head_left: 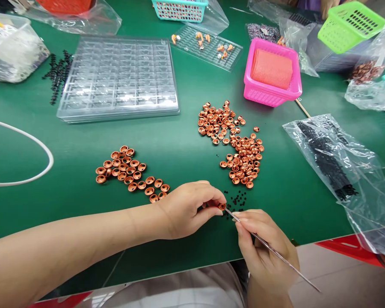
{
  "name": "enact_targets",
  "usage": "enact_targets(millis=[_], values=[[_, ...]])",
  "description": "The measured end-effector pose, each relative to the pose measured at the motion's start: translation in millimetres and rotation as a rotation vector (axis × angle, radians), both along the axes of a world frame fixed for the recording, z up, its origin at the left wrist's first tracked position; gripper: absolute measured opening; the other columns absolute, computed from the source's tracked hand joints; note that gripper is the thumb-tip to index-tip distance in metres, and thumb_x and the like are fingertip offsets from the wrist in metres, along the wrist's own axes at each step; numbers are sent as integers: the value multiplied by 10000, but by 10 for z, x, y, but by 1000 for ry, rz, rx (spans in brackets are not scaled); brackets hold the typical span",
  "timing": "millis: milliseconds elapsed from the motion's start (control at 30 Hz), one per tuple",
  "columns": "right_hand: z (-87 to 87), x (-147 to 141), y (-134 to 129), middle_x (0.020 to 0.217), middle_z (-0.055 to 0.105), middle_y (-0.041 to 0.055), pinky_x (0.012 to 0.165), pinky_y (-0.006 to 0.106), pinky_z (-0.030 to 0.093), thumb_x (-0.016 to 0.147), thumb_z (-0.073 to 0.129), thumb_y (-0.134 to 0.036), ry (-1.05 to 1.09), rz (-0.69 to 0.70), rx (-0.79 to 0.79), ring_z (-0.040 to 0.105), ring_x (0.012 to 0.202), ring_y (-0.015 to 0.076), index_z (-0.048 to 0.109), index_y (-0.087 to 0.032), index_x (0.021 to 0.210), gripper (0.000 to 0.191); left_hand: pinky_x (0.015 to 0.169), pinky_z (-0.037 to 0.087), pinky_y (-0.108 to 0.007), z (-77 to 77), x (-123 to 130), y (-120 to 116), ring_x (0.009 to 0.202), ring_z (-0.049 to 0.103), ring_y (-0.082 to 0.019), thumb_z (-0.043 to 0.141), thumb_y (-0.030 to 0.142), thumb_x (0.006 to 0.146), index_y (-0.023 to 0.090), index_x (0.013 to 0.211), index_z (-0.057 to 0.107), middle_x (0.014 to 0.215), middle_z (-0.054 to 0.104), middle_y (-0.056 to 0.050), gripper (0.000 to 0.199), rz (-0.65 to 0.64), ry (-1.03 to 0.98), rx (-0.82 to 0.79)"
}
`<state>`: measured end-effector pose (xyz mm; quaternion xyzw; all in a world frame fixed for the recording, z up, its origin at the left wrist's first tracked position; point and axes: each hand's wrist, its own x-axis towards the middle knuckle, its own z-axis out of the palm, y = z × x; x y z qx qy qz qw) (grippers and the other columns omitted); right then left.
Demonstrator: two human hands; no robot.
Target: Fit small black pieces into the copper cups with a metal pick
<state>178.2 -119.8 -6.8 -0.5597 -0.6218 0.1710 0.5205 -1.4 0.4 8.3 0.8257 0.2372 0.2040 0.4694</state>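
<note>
Between the thumb and fingertips of my left hand (192, 207) is a small copper-coloured cup (222, 206). My right hand (266, 246) grips a thin metal tool (276, 253) like a pen, and its tip meets the cup. Tiny black pieces (239, 198) lie scattered on the green table just beyond the fingertips. Beyond my left wrist is a loose group of copper cups (125, 167), most with the hollow side up. Two larger heaps of similar copper pieces, a far one (216, 122) and a nearer one (245, 160), lie beyond my hands.
Stacked clear trays (118, 79) lie at the back left. A pink basket (272, 92) holds a red roll. On the right is a plastic bag (365, 171) with black strips. A white cable (48, 149) loops at the left. Part of another person shows at the top right.
</note>
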Motion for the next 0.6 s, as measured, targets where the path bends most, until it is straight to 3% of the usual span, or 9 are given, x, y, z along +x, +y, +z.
enact_targets(millis=[600], values=[[-4,7,-2,975,736,35,783,364,597,800,635,46,-13,21,-2,701,898,173,650,-216,1065,373,685,448,-205,-49,-12,1,763,580,-127,579,142,924,166,982,632,829,674,-5,82,-16,-15,8]])
